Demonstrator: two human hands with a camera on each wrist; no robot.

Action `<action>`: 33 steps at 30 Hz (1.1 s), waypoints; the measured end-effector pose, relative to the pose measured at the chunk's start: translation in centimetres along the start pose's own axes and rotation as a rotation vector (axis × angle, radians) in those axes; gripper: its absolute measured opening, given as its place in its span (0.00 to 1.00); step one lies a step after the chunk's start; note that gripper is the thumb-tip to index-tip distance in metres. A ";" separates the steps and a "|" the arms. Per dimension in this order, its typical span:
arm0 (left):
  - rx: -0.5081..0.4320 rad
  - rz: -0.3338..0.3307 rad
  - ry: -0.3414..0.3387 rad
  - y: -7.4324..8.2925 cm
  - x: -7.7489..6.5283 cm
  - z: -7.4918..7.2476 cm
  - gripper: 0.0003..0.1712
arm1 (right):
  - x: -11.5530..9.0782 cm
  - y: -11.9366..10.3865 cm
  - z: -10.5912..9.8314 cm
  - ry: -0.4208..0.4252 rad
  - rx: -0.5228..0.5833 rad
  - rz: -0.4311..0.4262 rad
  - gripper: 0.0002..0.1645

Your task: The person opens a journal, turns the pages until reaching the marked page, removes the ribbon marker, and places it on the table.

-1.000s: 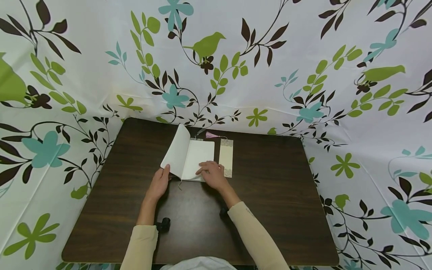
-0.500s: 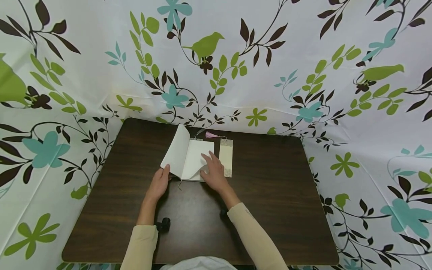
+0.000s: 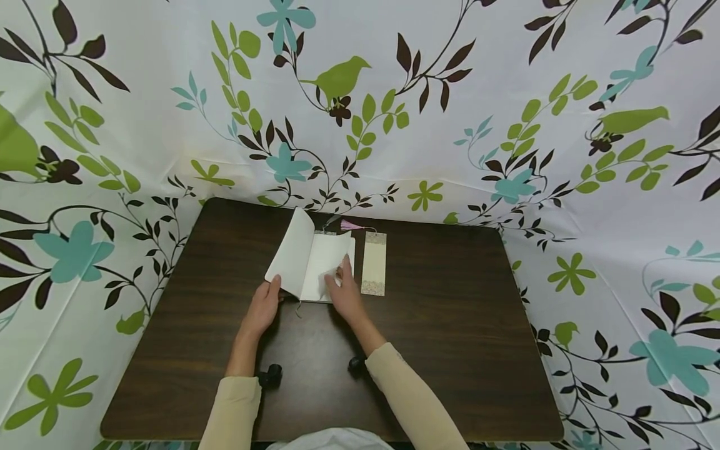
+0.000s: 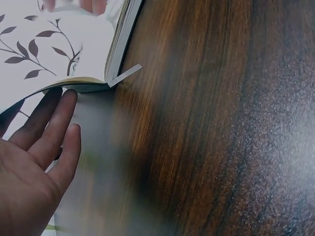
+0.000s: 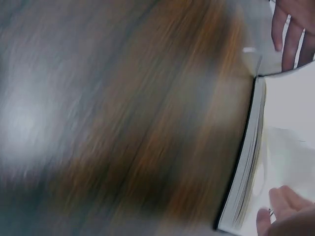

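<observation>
1. Nearest, on the dark table point(image 3: 450, 350), the raised left side of an open notebook point(image 3: 294, 253) is held by the left hand point(image 3: 265, 307): its lower corner is clamped between the thumb above and the fingers beneath. In the left wrist view those fingers are seen slightly apart.
2. On the notebook's right side, a page point(image 3: 326, 253) is met by the right hand point(image 3: 345, 294). Its thumb and forefinger are seen apart; whether the paper is pinched between them cannot be told.
3. As far as can be judged, the opening is done and the turning of 1 page is partly done. That page is lifted along its right edge but is not yet laid over to the left.
4. Just right of the notebook, a cream bookmark point(image 3: 374, 265) lies flat and untouched, its pink tassel point(image 3: 352, 225) stretched leftward at the far end.
5. Against the frame of 0.5 s ago, the right hand has been drawn leftward, off the bookmark's edge; the page has been raised further, so that a strip of the sheets below is exposed. The left hand's hold and the bookmark's place are unchanged.
</observation>
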State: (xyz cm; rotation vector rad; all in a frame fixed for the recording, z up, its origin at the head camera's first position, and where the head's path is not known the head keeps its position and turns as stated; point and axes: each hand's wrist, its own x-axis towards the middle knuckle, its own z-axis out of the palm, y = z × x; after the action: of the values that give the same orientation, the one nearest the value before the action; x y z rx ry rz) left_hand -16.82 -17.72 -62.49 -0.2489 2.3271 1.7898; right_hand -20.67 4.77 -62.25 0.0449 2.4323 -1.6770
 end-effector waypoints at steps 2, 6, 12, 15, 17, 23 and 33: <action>-0.003 0.001 -0.006 0.0 0.0 0.0 0.44 | -0.2 -0.4 0.4 -0.041 0.035 -0.016 0.49; -0.009 0.011 -0.001 0.3 0.1 0.2 0.43 | -0.2 -0.8 1.2 -0.118 0.061 -0.057 0.45; -0.012 0.043 -0.007 0.6 0.2 0.6 0.45 | -0.4 -1.2 2.1 -0.246 -0.019 -0.107 0.40; -0.019 0.064 -0.035 0.5 0.0 0.7 0.48 | -0.6 -1.4 2.3 -0.313 -0.059 -0.154 0.38; -0.013 0.087 -0.052 0.4 -0.1 0.9 0.48 | -0.7 -1.4 2.4 -0.344 -0.080 -0.195 0.36; 0.087 0.132 0.038 0.5 0.1 1.0 0.40 | -0.5 -1.4 2.0 -0.379 -0.162 -0.297 0.34; 0.141 0.066 0.065 0.8 -0.6 0.3 0.39 | 0.3 0.2 -1.1 -0.248 -0.843 -0.264 0.37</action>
State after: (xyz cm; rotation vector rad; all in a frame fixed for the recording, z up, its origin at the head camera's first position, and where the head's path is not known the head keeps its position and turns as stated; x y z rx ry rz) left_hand -16.46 -17.19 -61.69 -0.2142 2.5216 1.6597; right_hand -21.09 5.82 -62.12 -0.5753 2.7987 -0.5469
